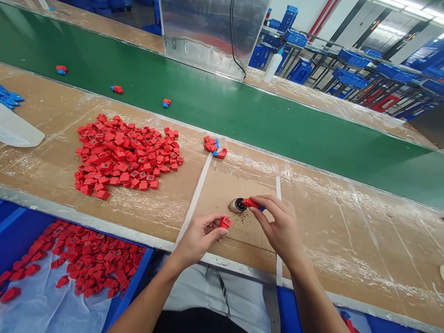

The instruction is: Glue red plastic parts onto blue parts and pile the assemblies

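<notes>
My left hand [201,233] pinches a small red plastic part [225,222] between thumb and fingers, just above the cardboard-covered bench. My right hand [279,224] grips a red and blue part [252,203] and holds its tip against a small round dark pot [237,205] standing on the cardboard. The two hands are close together, a few centimetres apart. A large heap of red parts [125,157] lies on the bench to the left. A small cluster of red and blue pieces [215,147] lies near the belt edge.
A green conveyor belt [277,115] runs behind the bench, carrying three red and blue pieces [118,89]. A blue bin [69,268] with red parts sits low at left. A metal housing [208,32] and a white squeeze bottle [272,67] stand beyond the belt.
</notes>
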Demonstrator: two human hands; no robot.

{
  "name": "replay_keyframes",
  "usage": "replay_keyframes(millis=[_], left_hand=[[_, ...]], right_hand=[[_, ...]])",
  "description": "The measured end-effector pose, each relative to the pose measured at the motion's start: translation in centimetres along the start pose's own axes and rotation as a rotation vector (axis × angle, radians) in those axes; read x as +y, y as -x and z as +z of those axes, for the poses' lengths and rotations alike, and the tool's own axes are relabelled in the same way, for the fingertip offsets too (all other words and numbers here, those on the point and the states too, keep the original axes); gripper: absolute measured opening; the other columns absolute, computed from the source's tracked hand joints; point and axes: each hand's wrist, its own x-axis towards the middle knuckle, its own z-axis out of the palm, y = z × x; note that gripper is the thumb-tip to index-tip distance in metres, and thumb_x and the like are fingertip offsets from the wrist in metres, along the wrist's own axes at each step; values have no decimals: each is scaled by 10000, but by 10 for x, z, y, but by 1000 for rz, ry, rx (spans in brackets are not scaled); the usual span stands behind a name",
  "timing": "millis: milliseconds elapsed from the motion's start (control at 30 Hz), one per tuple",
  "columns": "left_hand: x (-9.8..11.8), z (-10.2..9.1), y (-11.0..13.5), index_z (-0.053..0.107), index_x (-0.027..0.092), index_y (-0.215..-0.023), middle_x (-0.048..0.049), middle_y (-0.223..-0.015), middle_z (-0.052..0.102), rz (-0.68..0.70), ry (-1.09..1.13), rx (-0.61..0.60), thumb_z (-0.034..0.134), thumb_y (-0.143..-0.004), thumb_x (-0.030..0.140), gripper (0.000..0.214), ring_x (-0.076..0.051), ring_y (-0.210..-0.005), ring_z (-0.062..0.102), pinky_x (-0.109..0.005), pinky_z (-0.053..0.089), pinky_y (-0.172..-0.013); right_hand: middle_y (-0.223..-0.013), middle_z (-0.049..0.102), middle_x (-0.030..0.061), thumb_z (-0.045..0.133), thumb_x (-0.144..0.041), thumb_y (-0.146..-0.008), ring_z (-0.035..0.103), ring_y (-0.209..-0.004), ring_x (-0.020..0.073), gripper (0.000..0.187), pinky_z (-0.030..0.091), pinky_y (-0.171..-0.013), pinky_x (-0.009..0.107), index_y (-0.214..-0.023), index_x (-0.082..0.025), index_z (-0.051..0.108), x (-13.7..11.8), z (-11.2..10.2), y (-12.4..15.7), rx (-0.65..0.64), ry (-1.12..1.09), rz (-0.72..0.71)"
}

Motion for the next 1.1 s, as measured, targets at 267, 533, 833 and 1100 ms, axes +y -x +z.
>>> replay_keyframes(millis=[267,533,833,1100], left_hand=[[-1,0,1,662,150,-1104,-15,-785,623,-26,57,-37,659,-834,284,302,-127,-712,601,-240,516,-671],[0,0,1,661,155,-1153,-14,-781,636,-41,87,-73,657,-840,262,330,-122,-715,603,-234,512,-665],[3,-1,2,674,155,-1055,5,-763,602,-55,69,-102,635,-842,255,238,-102,-667,554,-222,477,-656],[8,-5,5,668,142,-1025,13,-736,546,-59,-88,-170,562,-874,239,208,-97,-632,480,-199,418,-573]], right_hand=[[-1016,654,71,572,-283,-958,631,-879,206,164,535,-754,341,-1106,-235,623,-32,2,18,29,-184,102],[-1014,634,71,563,-265,-961,620,-903,203,176,532,-758,327,-1127,-230,613,-37,24,34,-19,-263,151],[-986,621,65,540,-234,-974,621,-924,200,121,529,-793,320,-1054,-232,633,-34,28,37,-82,-263,116],[-945,571,73,460,-212,-1003,588,-849,185,171,496,-733,303,-1014,-211,630,-42,28,42,-187,-290,133]])
